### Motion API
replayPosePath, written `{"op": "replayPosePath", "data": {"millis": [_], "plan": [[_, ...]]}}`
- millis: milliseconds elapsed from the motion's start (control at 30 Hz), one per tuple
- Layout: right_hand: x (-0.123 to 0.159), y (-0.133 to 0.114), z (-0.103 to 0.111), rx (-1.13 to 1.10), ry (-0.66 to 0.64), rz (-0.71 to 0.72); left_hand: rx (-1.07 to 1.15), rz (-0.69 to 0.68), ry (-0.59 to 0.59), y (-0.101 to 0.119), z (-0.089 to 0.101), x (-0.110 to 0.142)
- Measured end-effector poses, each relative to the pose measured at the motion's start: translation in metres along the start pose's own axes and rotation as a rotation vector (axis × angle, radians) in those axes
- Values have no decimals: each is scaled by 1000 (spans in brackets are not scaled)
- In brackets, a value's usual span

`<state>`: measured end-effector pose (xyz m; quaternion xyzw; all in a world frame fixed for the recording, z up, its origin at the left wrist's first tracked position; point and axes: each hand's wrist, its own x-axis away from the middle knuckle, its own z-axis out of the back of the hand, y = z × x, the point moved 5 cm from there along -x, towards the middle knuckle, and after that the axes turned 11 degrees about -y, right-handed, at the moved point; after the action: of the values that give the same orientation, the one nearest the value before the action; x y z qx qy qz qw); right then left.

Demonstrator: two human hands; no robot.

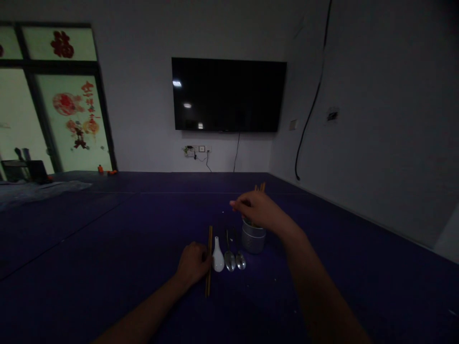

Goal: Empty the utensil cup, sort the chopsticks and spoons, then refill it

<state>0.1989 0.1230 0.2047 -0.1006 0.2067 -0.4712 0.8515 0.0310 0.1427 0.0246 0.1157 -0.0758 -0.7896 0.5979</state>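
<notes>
A pair of wooden chopsticks (209, 284) lies lengthwise on the dark blue surface. My left hand (193, 263) rests beside them with its fingers curled against their middle. To their right are a white soup spoon (218, 262) and two metal spoons, a larger spoon (230, 260) and a smaller spoon (241, 261), side by side with bowls toward me. Behind the smaller one stands a grey cylindrical holder (253, 239) with several chopsticks (263, 187) sticking up. Over its rim is my right hand (256, 209), fingers pinched together; anything between them is hidden.
The wide blue surface (107, 248) reaches back to the wall. A television (229, 94) hangs there above sockets and cables. At far left lie a clear plastic sheet (39, 191), a dark box (27, 169) and small orange items (107, 170). A black cable (311, 110) dangles at right.
</notes>
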Motion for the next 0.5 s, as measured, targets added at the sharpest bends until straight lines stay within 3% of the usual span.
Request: {"op": "replayPosePath", "data": {"millis": [500], "plan": [[0, 6, -1, 2, -35, 4, -147, 145, -5, 5, 9, 8]]}}
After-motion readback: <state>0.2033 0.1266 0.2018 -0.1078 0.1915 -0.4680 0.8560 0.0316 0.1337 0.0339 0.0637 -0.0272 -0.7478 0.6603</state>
